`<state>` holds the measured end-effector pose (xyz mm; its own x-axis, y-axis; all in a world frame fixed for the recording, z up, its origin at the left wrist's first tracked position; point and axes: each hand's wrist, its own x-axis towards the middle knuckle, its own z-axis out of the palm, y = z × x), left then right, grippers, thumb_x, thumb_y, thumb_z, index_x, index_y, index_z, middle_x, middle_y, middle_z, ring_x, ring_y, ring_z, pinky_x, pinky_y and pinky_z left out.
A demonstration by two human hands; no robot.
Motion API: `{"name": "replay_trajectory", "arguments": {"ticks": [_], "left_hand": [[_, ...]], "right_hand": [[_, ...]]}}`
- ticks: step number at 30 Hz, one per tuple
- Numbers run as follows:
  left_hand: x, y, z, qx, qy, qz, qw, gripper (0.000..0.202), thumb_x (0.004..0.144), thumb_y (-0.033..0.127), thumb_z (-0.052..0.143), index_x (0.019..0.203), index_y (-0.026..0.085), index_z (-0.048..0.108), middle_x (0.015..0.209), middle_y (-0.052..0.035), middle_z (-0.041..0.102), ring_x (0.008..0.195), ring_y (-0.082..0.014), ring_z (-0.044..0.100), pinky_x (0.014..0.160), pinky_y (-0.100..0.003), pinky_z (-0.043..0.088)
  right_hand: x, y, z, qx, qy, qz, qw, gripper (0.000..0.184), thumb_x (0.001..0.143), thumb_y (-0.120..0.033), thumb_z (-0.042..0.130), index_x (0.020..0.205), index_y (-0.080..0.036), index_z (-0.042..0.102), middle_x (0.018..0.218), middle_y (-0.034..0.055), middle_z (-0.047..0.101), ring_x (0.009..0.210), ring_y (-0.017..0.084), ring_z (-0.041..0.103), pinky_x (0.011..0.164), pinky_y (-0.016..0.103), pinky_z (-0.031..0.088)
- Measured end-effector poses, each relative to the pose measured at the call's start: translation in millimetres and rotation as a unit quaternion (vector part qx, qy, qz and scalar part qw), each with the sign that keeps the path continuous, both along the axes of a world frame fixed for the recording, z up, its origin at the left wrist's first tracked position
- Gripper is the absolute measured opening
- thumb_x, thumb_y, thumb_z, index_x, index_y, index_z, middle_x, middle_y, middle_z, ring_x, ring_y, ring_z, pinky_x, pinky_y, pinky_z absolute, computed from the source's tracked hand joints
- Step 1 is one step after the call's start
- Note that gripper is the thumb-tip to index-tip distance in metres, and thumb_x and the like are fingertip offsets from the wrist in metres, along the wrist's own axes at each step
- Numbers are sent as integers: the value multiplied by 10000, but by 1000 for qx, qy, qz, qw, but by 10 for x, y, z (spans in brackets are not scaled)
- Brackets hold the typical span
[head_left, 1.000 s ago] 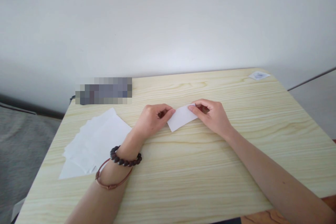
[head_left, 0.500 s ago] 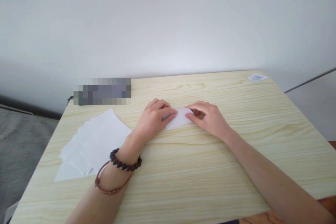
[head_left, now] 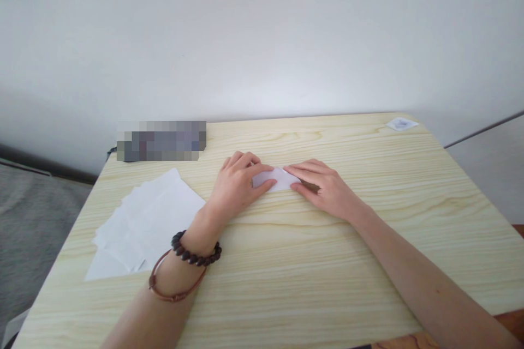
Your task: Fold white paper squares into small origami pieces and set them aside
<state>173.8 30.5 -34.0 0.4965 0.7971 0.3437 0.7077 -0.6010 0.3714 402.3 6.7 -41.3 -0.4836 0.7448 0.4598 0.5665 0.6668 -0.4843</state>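
A small folded piece of white paper [head_left: 279, 180] lies on the wooden table [head_left: 295, 272] between my two hands. My left hand [head_left: 241, 182] grips its left end, index finger along the far edge and thumb on the near edge. At the right end, my right hand [head_left: 321, 185] holds it the same way, its fingertips at the far edge and its thumb at the near corner. Parts of the paper's ends are hidden under the fingers. Left of my left hand is a fanned-out pile of white paper sheets [head_left: 151, 223].
At the table's back left lies a dark, pixelated object [head_left: 164, 142]. A small white diamond-shaped paper piece [head_left: 402, 124] rests near the back right corner. Behind the table rises a white wall [head_left: 262, 38]. Grey fabric [head_left: 33, 229] shows beyond the left edge.
The paper between my hands now looks narrower, its near edge lying farther from me. My fingers have shifted slightly along it. The view has moved a little; the pile stays put.
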Motion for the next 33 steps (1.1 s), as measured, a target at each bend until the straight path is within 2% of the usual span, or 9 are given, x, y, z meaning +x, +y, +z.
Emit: {"name": "replay_trajectory", "arguments": {"ticks": [4,7,10,15,19,25,29,33], "left_hand": [[7,0,30,-19,1,-25,999,344,904,388,559,1186,216,653,1032,-86,626,977,-233,516,892,-395,419],[-3,21,33,-43,-20,-72,996,259,938,347,509,1031,207,706,988,-71,661,957,-215,539,870,-367,407],[-15,47,29,-73,-37,-87,993,240,935,321,520,879,187,710,873,-42,704,883,-194,574,814,-340,394],[-22,57,59,-116,-49,-97,987,229,904,343,568,801,194,707,761,-8,706,808,-170,598,783,-320,373],[-23,53,95,-140,-54,-96,984,300,919,355,525,733,192,695,696,0,684,760,-156,591,771,-315,366],[-31,70,112,-167,-60,-103,979,244,867,350,591,712,199,705,707,0,690,756,-153,592,779,-316,372],[-25,65,105,-198,-134,-103,966,258,848,350,614,673,179,697,638,-14,660,654,-138,561,646,-274,400],[-11,42,134,-224,-202,-93,949,332,866,357,582,622,150,671,570,-16,598,540,-114,484,512,-256,355]], "right_hand": [[-13,12,1,-11,50,-24,998,275,918,-131,525,1123,-228,682,985,60,731,847,179,640,777,338,522],[-38,2,25,-30,70,-25,997,187,903,-155,568,1014,-206,710,934,62,727,805,161,647,708,287,513],[-76,-22,46,-51,93,-38,994,85,870,-219,638,884,-166,703,840,55,698,745,138,631,669,251,489],[-114,-36,64,-102,96,-77,987,178,869,-275,643,727,-167,641,672,-3,616,596,96,531,579,231,412],[-101,-28,89,-166,120,-76,976,203,874,-295,630,710,-175,635,657,-17,600,574,88,502,542,224,377],[-99,-26,104,-210,136,-69,966,184,852,-307,646,720,-179,638,681,-15,615,592,96,513,549,228,374],[-98,-36,105,-218,145,-71,962,168,867,-317,619,779,-180,659,732,2,645,644,114,551,569,235,386],[-97,-40,127,-208,125,-70,968,241,916,-315,543,744,-174,636,694,7,629,629,118,542,554,240,374]]}}
